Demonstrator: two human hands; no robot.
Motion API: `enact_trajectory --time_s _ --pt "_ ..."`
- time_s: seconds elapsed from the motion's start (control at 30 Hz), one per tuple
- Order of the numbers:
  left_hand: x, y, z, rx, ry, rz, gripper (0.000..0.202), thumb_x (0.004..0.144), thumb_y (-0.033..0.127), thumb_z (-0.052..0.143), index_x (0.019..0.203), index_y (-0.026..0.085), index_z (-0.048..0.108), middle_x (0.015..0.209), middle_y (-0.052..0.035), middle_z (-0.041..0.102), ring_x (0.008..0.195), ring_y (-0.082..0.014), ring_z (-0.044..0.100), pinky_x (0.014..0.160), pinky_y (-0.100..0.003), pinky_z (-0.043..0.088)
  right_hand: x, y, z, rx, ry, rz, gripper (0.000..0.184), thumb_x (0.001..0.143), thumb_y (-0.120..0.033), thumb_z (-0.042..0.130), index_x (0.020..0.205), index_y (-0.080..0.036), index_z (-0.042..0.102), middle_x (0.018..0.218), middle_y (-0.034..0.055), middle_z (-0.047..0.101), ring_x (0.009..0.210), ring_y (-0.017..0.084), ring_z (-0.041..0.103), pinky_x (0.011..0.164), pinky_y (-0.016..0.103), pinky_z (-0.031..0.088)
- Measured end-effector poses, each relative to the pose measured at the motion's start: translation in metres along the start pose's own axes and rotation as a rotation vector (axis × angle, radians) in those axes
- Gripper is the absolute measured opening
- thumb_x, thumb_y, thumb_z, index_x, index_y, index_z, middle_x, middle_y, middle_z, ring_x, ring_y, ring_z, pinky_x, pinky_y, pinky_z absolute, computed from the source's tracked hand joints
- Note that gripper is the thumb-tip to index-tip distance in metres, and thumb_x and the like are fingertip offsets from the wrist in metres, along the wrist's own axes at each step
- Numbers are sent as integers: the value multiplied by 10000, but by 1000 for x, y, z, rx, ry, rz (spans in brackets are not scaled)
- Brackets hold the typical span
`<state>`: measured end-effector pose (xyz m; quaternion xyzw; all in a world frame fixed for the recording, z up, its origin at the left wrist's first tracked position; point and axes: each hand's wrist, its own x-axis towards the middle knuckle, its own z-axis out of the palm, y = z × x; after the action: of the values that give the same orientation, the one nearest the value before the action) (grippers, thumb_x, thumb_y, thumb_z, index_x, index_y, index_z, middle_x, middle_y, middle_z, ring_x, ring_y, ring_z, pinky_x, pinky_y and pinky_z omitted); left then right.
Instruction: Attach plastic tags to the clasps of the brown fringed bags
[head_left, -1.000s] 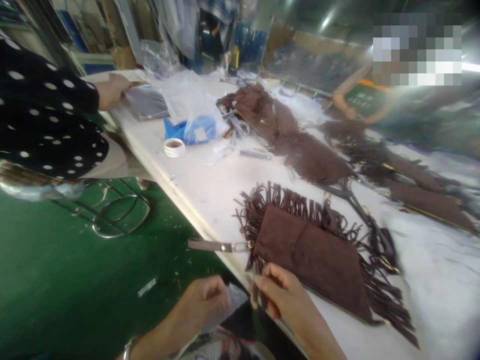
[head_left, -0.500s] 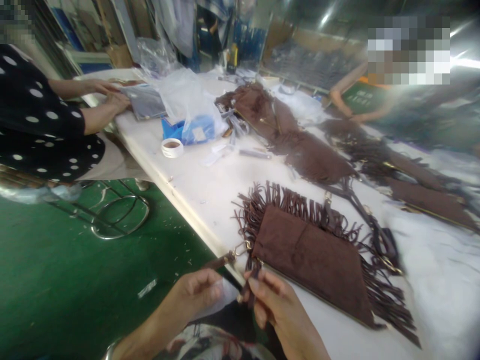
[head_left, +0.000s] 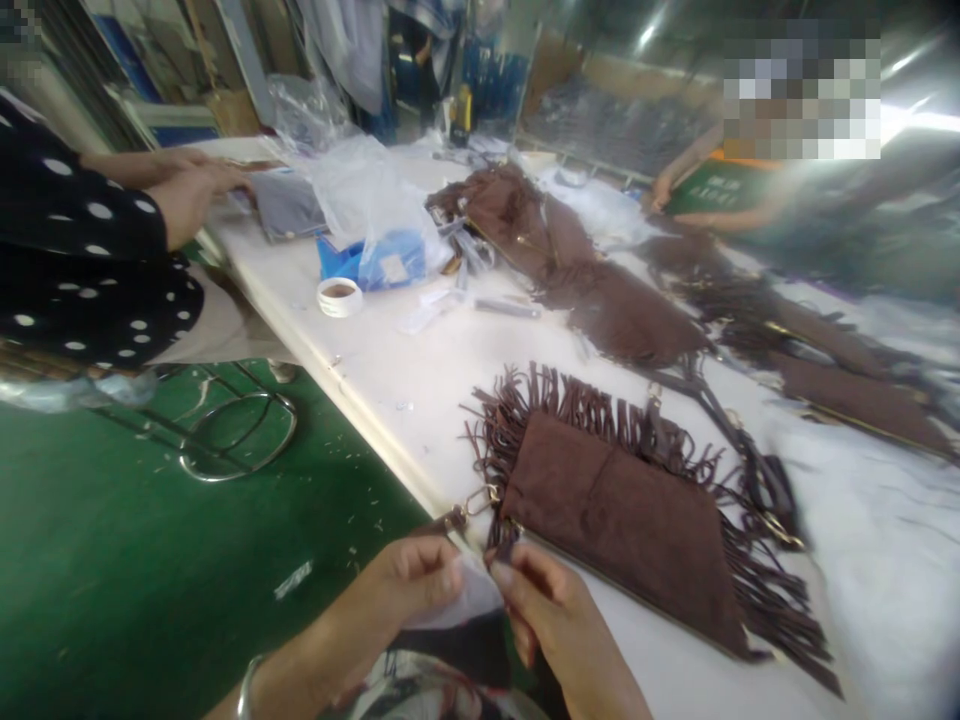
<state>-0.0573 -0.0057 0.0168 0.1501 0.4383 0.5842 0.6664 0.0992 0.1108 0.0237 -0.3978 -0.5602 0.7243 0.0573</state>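
Note:
A brown fringed bag (head_left: 615, 520) lies flat on the table's near edge, its zip side towards me. My left hand (head_left: 409, 585) pinches a thin white sheet (head_left: 474, 592), possibly paper or cloth, between thumb and fingers. Close beside it, my right hand (head_left: 551, 605) is closed on a dark brown strip (head_left: 501, 553) at the bag's near left corner. The sheet reaches the right hand's fingertips. A brown strap (head_left: 439, 526) with a gold clasp (head_left: 478, 499) hangs off that corner, passing behind my left hand.
More brown fringed bags (head_left: 622, 310) lie on the white table (head_left: 390, 400). A small white tub (head_left: 340, 298) stands by a blue box (head_left: 394, 260) under clear plastic. One co-worker's hands (head_left: 191, 190) handle a grey pouch (head_left: 289, 205); another person's arm (head_left: 720, 215) is at far right.
My left hand has shifted slightly right, bringing the white sheet against the right hand's fingers. The left co-worker's hands have moved back on the pouch. The bag stays in place.

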Motion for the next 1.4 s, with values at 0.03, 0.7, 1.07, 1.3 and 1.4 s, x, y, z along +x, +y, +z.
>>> enact_trajectory --time_s 0.03,0.7,1.07,1.3,1.4 --pt "3 -2 3 20 12 16 408 776 472 766 818 95 616 739 -46 586 625 -103 460 590 -212 299 0 0 0 -29 7 -1 373 849 -546 613 763 -189 551 431 -102 408 367 55 347 392 171 260" --pt "-6 -17 -11 269 156 49 483 757 570 736 752 117 569 645 1 523 571 -93 384 524 -215 250 8 14 1 451 -103 58 415 755 -501 769 729 -182 505 563 -80 537 316 -6 286 306 138 308" --pt "-15 -24 -11 327 179 73 438 803 540 694 766 123 566 668 -1 532 600 -107 396 544 -223 263 9 16 17 384 14 21 449 772 -550 732 691 -184 485 528 -94 499 305 3 313 316 150 332" --pt "-20 -30 -10 301 138 84 441 804 543 694 780 123 565 670 -5 529 591 -108 402 538 -223 274 6 15 24 242 106 -42 454 800 -591 673 724 -189 477 534 -95 507 324 8 326 335 148 306" --pt "-19 -38 -11 280 151 110 435 811 542 689 792 127 560 680 -7 526 601 -111 409 542 -225 279 6 16 24 172 117 -52 447 830 -598 631 727 -194 470 475 -111 450 318 15 314 334 146 262"
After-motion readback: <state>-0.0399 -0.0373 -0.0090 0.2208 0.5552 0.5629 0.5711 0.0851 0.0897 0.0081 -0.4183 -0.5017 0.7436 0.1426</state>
